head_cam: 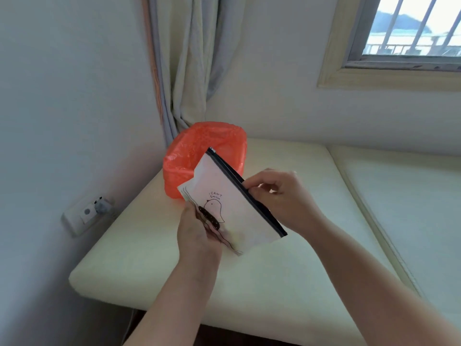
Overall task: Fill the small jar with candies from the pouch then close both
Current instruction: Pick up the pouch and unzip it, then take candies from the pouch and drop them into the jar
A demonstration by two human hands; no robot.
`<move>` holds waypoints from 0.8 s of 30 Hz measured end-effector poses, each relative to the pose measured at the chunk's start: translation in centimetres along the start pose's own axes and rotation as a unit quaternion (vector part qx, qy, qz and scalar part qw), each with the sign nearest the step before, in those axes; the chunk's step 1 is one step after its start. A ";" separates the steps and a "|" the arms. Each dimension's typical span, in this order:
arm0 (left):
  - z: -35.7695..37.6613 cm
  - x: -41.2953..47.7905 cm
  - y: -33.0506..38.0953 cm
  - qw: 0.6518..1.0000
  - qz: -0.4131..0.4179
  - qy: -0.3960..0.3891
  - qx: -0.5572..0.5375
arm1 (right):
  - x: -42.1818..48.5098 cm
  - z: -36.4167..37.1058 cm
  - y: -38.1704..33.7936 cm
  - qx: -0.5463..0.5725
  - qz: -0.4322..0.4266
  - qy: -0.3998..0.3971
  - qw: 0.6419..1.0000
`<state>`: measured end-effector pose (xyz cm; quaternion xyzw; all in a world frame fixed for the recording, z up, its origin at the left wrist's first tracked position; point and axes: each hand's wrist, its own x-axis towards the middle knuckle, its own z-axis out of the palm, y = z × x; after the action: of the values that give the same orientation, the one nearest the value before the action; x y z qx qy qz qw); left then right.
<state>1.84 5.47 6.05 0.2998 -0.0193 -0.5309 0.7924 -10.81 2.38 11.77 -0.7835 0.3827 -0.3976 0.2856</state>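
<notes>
Orange-lined bin (199, 156) sits at the cushion's (154, 258) far-left corner, walled in left and behind by wall and curtain (189, 66), pouch (232, 203) held up just in front of it; cushion right and front of bin is bare.

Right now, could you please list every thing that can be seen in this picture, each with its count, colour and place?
pouch: one, white with a black zip edge and a bird drawing, held in the air over the cushion, tilted
bin bag: one, orange, in the corner behind the pouch
cushion: two, pale cream, side by side under the window
curtain: one, pale grey and cream, hanging in the corner
window: one, wooden frame with bars, upper right
wall socket: one, white, low on the left wall
left hand: one, holding the pouch's lower edge
right hand: one, pinching the zip edge
The jar is not in view.
</notes>
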 end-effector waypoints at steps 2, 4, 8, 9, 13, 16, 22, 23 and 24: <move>-0.6 0.6 0.6 1.000 0.006 0.009 -0.001 | 0.4 1.0 -0.1 -0.040 -0.008 0.004 0.999; -1.1 1.3 1.1 1.000 0.017 0.021 -0.001 | 0.6 1.6 -0.2 -0.111 -0.026 0.002 0.993; -1.7 2.1 1.5 0.999 0.034 0.027 0.015 | 1.1 2.8 -0.8 -0.242 -0.014 -0.096 0.966; -2.0 2.4 1.4 0.999 0.038 0.025 0.021 | 1.2 3.1 -0.9 -0.255 -0.017 -0.115 0.960; -3.5 3.5 1.2 0.997 0.053 0.020 0.045 | 1.1 4.4 -1.2 -0.240 -0.026 -0.221 0.945; -4.3 3.2 1.2 0.998 0.011 -0.003 0.062 | 1.0 5.9 -0.9 -0.223 -0.032 -0.268 0.937; -5.4 2.9 0.2 0.993 -0.012 -0.059 0.099 | 1.1 7.3 -0.7 -0.201 -0.015 -0.288 0.936; -5.3 2.9 0.1 0.992 -0.009 -0.051 0.117 | 0.9 7.4 -0.9 -0.196 -0.019 -0.296 0.935; -5.2 2.8 0.2 0.991 -0.010 -0.042 0.129 | 1.0 7.5 -1.0 -0.204 -0.024 -0.307 0.929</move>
<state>5.00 5.46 1.07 0.3773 -0.1179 -0.5442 0.7400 -3.72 3.15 8.99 -0.9175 0.3303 -0.0580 0.2136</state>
